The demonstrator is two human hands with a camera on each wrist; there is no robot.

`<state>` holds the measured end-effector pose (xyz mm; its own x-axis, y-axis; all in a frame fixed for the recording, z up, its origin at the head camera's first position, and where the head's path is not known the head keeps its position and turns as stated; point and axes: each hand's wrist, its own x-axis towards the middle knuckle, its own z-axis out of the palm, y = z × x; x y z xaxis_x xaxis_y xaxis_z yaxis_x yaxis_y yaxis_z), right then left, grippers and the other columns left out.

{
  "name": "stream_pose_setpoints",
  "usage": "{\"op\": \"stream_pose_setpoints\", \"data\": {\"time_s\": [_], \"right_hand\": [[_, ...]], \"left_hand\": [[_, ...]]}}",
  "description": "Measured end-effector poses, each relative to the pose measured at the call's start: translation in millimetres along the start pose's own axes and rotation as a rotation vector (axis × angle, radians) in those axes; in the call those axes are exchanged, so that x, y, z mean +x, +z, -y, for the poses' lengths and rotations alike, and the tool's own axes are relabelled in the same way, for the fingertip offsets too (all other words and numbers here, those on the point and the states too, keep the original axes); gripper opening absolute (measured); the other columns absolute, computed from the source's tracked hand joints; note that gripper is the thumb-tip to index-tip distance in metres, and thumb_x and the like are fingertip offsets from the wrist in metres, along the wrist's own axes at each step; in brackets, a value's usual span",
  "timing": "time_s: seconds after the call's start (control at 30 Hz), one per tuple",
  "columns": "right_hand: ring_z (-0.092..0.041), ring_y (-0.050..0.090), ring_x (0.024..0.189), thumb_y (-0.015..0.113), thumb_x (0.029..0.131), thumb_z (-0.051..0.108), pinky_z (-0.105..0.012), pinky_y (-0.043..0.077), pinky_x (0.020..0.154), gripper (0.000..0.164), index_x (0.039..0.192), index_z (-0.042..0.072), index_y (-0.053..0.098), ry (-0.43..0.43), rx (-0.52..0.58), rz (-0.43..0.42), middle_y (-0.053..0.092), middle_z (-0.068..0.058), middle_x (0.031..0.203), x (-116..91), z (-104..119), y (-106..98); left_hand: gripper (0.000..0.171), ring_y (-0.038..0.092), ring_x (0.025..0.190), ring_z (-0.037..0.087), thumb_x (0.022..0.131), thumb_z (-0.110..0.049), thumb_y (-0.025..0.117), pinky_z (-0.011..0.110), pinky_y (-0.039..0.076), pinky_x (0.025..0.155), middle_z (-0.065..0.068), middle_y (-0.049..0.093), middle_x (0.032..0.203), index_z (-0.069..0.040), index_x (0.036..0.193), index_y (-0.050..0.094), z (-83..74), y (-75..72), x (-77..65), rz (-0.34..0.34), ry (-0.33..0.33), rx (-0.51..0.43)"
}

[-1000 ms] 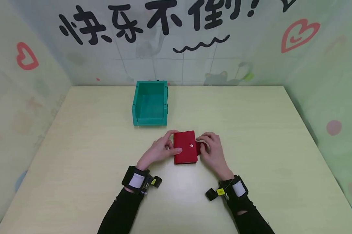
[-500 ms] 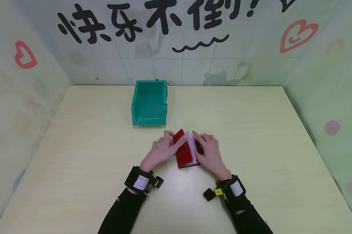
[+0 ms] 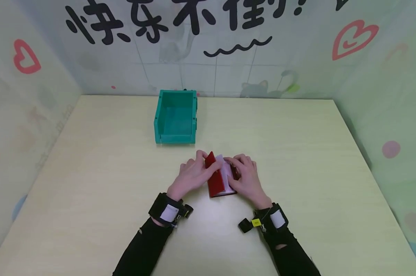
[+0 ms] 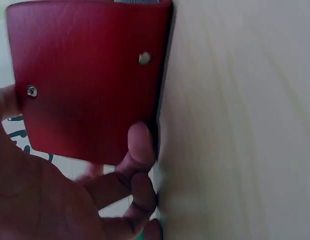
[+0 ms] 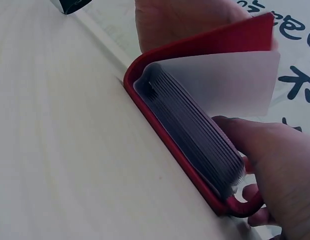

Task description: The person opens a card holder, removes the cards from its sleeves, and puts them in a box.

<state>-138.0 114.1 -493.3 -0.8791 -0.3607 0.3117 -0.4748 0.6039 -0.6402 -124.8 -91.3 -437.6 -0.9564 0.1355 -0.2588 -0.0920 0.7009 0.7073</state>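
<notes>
Between the hands a red card holder (image 3: 215, 184) rests on the table, partly open. Its front cover stands tilted up, and the left wrist view shows two metal snaps on the red cover (image 4: 85, 100). My left hand (image 3: 193, 173) pinches that cover, thumb over its raised edge. A stack of thin clear sleeves (image 5: 189, 127) fills the holder, and one sleeve (image 5: 222, 82) is lifted with the cover. At the other side my right hand (image 3: 246, 179) grips the holder's edge, with the thumb against the sleeves. A curled red strap (image 5: 247, 206) lies by its fingers.
A teal open-front bin (image 3: 176, 139) stands behind the holder, towards the table's back edge. Printed walls (image 3: 384, 88) enclose the pale table (image 3: 90, 172) at the back and sides. Each wrist carries a strapped camera.
The snap strap has been drawn aside and the card holder's cover has lifted, baring the sleeves. My left thumb has moved over to the cover's edge. In the last half second the hands have barely shifted.
</notes>
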Motion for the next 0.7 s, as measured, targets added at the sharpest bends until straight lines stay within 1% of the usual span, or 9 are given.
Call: {"op": "stream_pose_setpoints", "data": {"time_s": [0.07, 0.13, 0.2, 0.27, 0.33, 0.4, 0.5, 0.6, 0.7], "right_hand": [[-0.03, 0.048, 0.1, 0.075, 0.079, 0.014, -0.049, 0.033, 0.092, 0.047, 0.125, 0.008, 0.067, 0.002, 0.008, -0.004, 0.058, -0.014, 0.11, 1, 0, 0], [-0.031, 0.049, 0.102, 0.075, 0.079, 0.015, -0.05, 0.033, 0.093, 0.046, 0.124, 0.008, 0.066, 0.011, 0.022, -0.006, 0.058, -0.015, 0.112, 2, 0, 1], [-0.032, 0.049, 0.105, 0.076, 0.079, 0.016, -0.05, 0.033, 0.094, 0.045, 0.122, 0.008, 0.066, 0.028, 0.037, -0.003, 0.057, -0.015, 0.113, 2, 0, 1], [-0.032, 0.048, 0.106, 0.076, 0.079, 0.017, -0.049, 0.032, 0.095, 0.043, 0.121, 0.009, 0.066, 0.044, 0.047, -0.004, 0.057, -0.015, 0.114, 2, 0, 1], [-0.032, 0.048, 0.107, 0.076, 0.08, 0.017, -0.049, 0.032, 0.095, 0.041, 0.119, 0.01, 0.066, 0.053, 0.054, -0.006, 0.057, -0.015, 0.115, 1, -1, 1], [-0.032, 0.048, 0.107, 0.076, 0.081, 0.017, -0.048, 0.032, 0.094, 0.039, 0.118, 0.011, 0.066, 0.06, 0.056, -0.005, 0.057, -0.014, 0.115, 1, -1, 1], [-0.031, 0.048, 0.106, 0.077, 0.081, 0.018, -0.047, 0.031, 0.094, 0.039, 0.117, 0.011, 0.065, 0.076, 0.062, 0.002, 0.057, -0.014, 0.115, 1, -1, 1], [-0.031, 0.047, 0.105, 0.078, 0.081, 0.018, -0.046, 0.031, 0.094, 0.04, 0.116, 0.009, 0.062, 0.122, 0.069, 0.027, 0.057, -0.014, 0.116, 4, 2, -1], [-0.031, 0.046, 0.105, 0.08, 0.081, 0.021, -0.045, 0.029, 0.093, 0.042, 0.114, 0.007, 0.058, 0.192, 0.078, 0.07, 0.056, -0.014, 0.114, 8, 8, -4]], "left_hand": [[0.048, 0.057, 0.093, 0.027, 0.099, -0.052, 0.043, 0.053, 0.037, 0.097, 0.007, 0.064, 0.088, -0.017, 0.131, 0.044, 3.2, -3.5, 0.9, 0.03, 0.026, -0.018], [0.042, 0.057, 0.103, 0.029, 0.101, -0.043, 0.036, 0.057, 0.035, 0.102, 0.009, 0.065, 0.097, -0.021, 0.137, 0.044, 8.0, -7.6, 1.7, 0.074, 0.048, -0.07], [0.045, 0.052, 0.119, 0.03, 0.101, -0.035, 0.032, 0.063, 0.029, 0.109, 0.008, 0.064, 0.117, -0.025, 0.144, 0.043, 12.9, -11.2, 2.4, 0.123, 0.071, -0.137], [0.05, 0.047, 0.132, 0.031, 0.099, -0.031, 0.032, 0.068, 0.023, 0.113, 0.008, 0.057, 0.137, -0.026, 0.148, 0.042, 16.8, -13.9, 3.8, 0.167, 0.085, -0.194], [0.055, 0.041, 0.14, 0.031, 0.096, -0.03, 0.033, 0.071, 0.017, 0.116, 0.008, 0.05, 0.15, -0.025, 0.15, 0.042, 18.9, -15.3, 4.9, 0.203, 0.096, -0.229], [0.056, 0.04, 0.142, 0.031, 0.095, -0.03, 0.035, 0.072, 0.014, 0.116, 0.008, 0.047, 0.152, -0.024, 0.15, 0.042, 19.9, -15.6, 5.9, 0.223, 0.1, -0.243], [0.055, 0.042, 0.14, 0.03, 0.094, -0.03, 0.038, 0.071, 0.014, 0.117, 0.008, 0.048, 0.151, -0.022, 0.148, 0.045, 21.5, -15.5, 6.7, 0.239, 0.094, -0.265], [0.054, 0.043, 0.139, 0.03, 0.093, -0.028, 0.04, 0.068, 0.016, 0.117, 0.007, 0.048, 0.15, -0.02, 0.147, 0.046, 24.6, -16.1, 7.3, 0.241, 0.095, -0.289], [0.055, 0.041, 0.14, 0.029, 0.094, -0.03, 0.043, 0.065, 0.017, 0.119, 0.007, 0.046, 0.152, -0.018, 0.148, 0.045, 27.4, -17.8, 6.8, 0.242, 0.067, -0.302]]}}
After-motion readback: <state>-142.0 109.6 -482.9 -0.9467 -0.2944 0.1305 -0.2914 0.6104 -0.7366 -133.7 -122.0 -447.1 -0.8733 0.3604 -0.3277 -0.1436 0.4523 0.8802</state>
